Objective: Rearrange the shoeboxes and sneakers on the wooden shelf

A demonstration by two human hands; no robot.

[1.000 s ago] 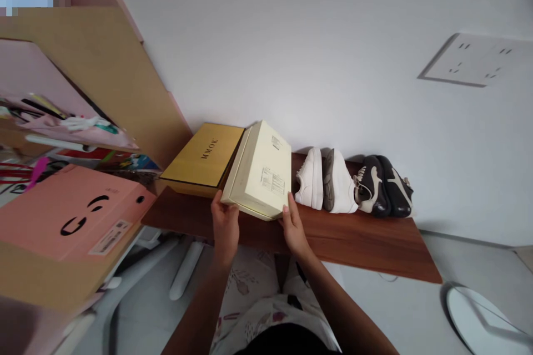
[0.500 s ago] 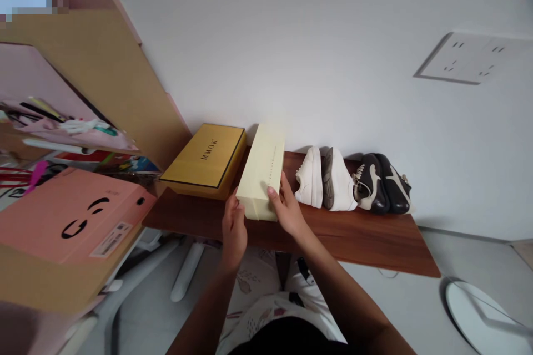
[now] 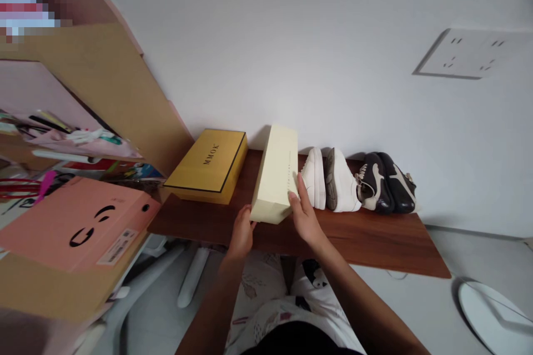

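Both hands hold a long cream box [image 3: 275, 172] with small lettering over the brown wooden board [image 3: 358, 241]. My left hand [image 3: 242, 233] grips its near left corner, fingers partly hidden beneath. On the near right side is my right hand [image 3: 306, 213], thumb on the lettered face and fingers along the edge. Left of the cream box lies a yellow box [image 3: 208, 163] marked MMOK. Just to its right, white sneakers [image 3: 343, 183] rest on their sides, soles facing each other. Black and cream shoes [image 3: 377, 183] stand beyond them.
A pink box [image 3: 79, 222] lies on the desk [image 3: 45, 288] at the left, below a cluttered shelf. The white wall [image 3: 312, 55] with a socket panel [image 3: 470, 54] rises behind the board. A round white base [image 3: 491, 316] stands on the floor at right.
The cream box has shifted right in both hands, away from the yellow box and closer to the white sneakers, and tilts more. My view has turned slightly.
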